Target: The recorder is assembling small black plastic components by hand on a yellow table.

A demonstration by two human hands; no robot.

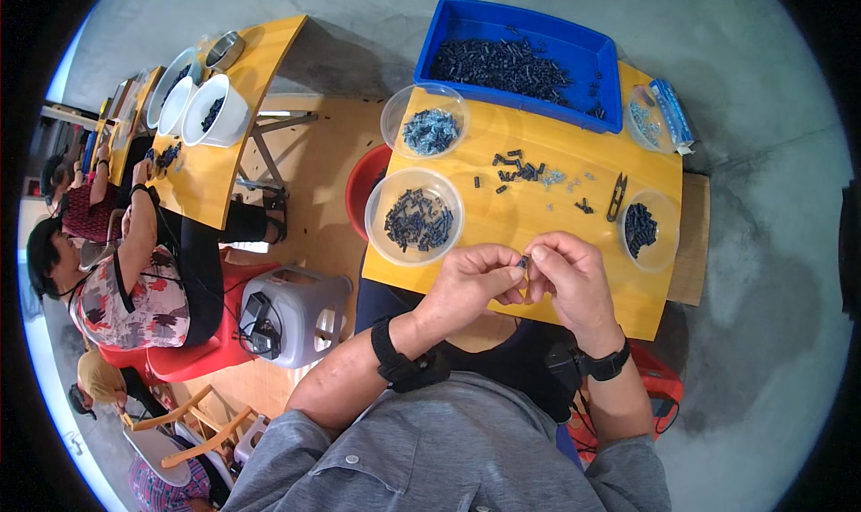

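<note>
My left hand [477, 279] and my right hand [572, 274] meet over the near edge of the yellow table [547, 310]. Both are closed, fingertips pinching a small dark plastic piece [523, 262] between them; its exact shape is mostly hidden. Beyond the hands lie a loose group of short black pieces [520, 167] and several small clear pieces [553, 178]. A pair of black snips [617, 198] rests to their right. Left of my left hand stands a clear round tub [381, 234] of dark pieces. On the right is a smaller tub [662, 254] with black pieces.
A blue tray [592, 59] of black pieces sits at the far edge. Beside it are a tub [390, 122] of bluish clear pieces, another small tub [641, 108] and a blue box [671, 113]. A red bucket [359, 185] stands left. People work at another table [211, 176].
</note>
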